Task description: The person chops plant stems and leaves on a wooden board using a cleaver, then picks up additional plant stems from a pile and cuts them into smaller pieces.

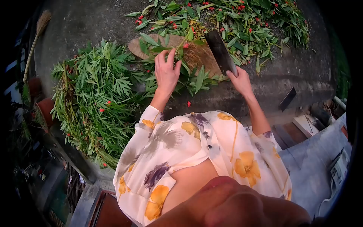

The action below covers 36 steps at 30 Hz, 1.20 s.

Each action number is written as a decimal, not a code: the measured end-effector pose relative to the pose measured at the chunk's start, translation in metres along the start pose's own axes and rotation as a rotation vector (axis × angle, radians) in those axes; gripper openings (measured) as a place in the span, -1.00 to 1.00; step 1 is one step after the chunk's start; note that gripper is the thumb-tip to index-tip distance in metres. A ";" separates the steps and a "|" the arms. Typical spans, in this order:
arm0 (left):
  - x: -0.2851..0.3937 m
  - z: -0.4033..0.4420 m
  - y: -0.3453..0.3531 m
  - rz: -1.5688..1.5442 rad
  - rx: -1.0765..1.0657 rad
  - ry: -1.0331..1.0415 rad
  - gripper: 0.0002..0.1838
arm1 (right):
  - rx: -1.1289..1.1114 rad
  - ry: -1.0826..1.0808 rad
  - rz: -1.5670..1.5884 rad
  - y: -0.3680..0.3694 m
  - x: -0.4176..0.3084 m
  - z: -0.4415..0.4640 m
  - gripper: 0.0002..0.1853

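My right hand (241,80) is closed around the handle of a cleaver (220,51), whose broad dark blade points up and away over the right side of a wooden chopping board (209,56). At the board's left side, my left hand (167,70) has its fingers curled over a leafy stem (181,47) with a red flower; the grip is partly hidden by leaves. More long green leaves (200,79) hang over the board's near edge. Bits of chopped stem lie about the board.
A big heap of uncut greens (102,98) lies on the left. Cut leaves with red flowers (245,30) spread behind the board. A broom (38,38) leans at far left, near reddish-brown pots (46,111). On the right, a dark flat piece (288,99) rests at the concrete edge.
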<state>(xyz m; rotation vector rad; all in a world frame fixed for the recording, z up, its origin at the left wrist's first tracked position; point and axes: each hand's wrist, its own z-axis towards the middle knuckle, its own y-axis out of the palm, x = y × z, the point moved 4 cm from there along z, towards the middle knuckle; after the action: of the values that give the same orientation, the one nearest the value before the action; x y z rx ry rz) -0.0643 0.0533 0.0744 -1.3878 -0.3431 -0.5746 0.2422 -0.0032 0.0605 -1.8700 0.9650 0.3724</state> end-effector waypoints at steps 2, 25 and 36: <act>-0.006 -0.006 0.000 0.068 -0.002 0.020 -0.49 | 0.051 0.002 0.042 0.000 -0.002 -0.010 -0.63; -0.011 -0.036 0.038 -0.216 -0.173 0.021 -0.75 | -0.114 -0.093 -0.272 0.033 -0.035 -0.057 -0.80; -0.022 -0.043 0.042 -0.320 -0.192 -0.056 -0.82 | -0.140 -0.046 -0.340 0.046 -0.045 -0.045 -0.76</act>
<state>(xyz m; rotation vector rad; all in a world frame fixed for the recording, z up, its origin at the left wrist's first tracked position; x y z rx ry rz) -0.0625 0.0184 0.0209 -1.5476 -0.5735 -0.8496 0.1723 -0.0308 0.0822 -2.0996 0.5862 0.2807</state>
